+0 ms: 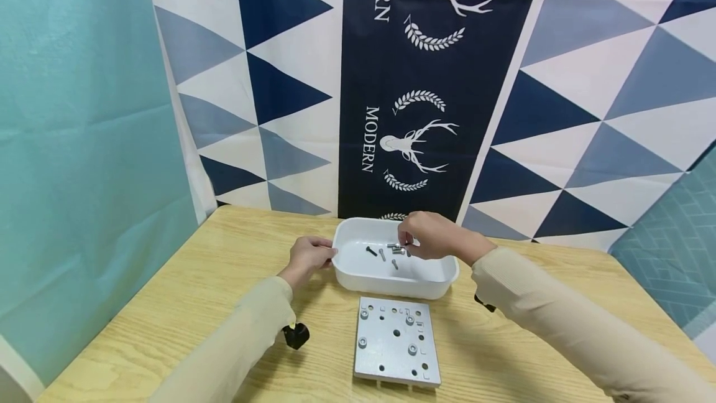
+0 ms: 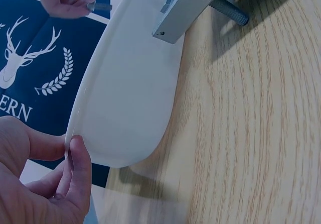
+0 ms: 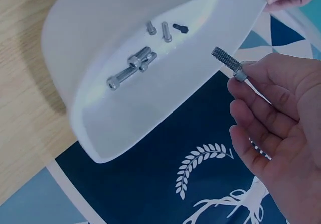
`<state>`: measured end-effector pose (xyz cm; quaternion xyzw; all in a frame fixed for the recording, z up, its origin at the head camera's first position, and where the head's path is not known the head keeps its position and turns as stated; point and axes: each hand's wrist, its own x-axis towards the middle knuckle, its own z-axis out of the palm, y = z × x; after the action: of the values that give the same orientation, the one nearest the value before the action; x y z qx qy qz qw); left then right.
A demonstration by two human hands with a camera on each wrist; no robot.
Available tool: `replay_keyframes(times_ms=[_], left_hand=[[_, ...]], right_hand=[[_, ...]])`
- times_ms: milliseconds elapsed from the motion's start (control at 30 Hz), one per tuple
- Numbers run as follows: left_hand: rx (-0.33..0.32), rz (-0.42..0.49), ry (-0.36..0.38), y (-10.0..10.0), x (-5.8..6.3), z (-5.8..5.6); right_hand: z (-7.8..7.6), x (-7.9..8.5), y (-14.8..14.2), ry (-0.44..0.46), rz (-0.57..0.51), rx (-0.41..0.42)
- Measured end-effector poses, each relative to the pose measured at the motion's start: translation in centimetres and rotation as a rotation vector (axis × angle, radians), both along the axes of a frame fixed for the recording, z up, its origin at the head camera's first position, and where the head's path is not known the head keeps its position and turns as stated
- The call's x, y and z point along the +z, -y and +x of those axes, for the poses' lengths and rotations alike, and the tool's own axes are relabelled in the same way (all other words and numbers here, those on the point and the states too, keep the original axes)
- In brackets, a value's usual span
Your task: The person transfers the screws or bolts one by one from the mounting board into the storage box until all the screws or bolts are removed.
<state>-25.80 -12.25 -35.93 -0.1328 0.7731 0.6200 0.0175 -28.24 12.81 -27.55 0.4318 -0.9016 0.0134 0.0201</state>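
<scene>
My left hand (image 1: 306,257) pinches the left rim of a white plastic tray (image 1: 386,285), thumb on one side and fingers on the other. Above the tray's right half, my right hand (image 1: 427,234) holds a silver socket-head screw (image 3: 228,62) between thumb and forefinger, as the right wrist view shows. Its threaded end points away from the fingertips; the other fingers are loosely curled. Several silver screws (image 3: 121,77) of differing sizes lie on the tray floor, along with a black screw (image 3: 180,28).
A silver metal plate (image 1: 386,359) with holes sits in front of the tray, several socket-head screws standing in it. Below the plate a threaded shank (image 2: 229,10) sticks out. A patterned cloth (image 1: 296,73) hangs behind the wooden table (image 1: 224,266).
</scene>
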Motion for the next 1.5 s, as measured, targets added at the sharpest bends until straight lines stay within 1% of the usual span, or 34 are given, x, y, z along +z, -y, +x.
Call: replay_keyframes(times_ms=[133,433,533,633,767,867,1067,1233,1367,1500], left_hand=[[0.005,0.002,0.001,0.1,0.1,0.0],[0.002,0.007,-0.004,0.2,0.0,0.3],[0.000,0.011,0.001,0.0,0.0,0.4],[0.004,0.012,0.004,-0.1,0.0,0.5],[0.004,0.012,0.001,-0.6,0.0,0.4],[-0.003,0.006,0.001,-0.8,0.0,0.4],[-0.019,-0.003,0.004,-1.4,0.0,0.3],[-0.024,0.003,0.001,-1.9,-0.2,0.4],[-0.027,-0.004,-0.006,-2.0,0.0,0.5],[-0.003,-0.008,-0.016,-1.6,0.5,0.3]], right_hand=[[-0.7,0.4,0.8,0.025,0.015,-0.020],[-2.7,0.3,1.9,0.150,0.077,-0.168],[-3.2,0.3,2.0,0.181,0.083,-0.205],[-3.6,0.2,2.1,0.195,0.086,-0.222],[-4.0,0.1,1.8,0.184,0.099,-0.219],[-4.3,-0.1,1.7,0.203,0.116,-0.248],[-4.9,-0.9,1.3,0.259,0.191,-0.355],[-4.7,-1.5,0.5,0.285,0.244,-0.440],[-4.6,-1.7,-0.2,0.283,0.267,-0.457],[-4.8,-1.1,-0.3,0.254,0.281,-0.413]])
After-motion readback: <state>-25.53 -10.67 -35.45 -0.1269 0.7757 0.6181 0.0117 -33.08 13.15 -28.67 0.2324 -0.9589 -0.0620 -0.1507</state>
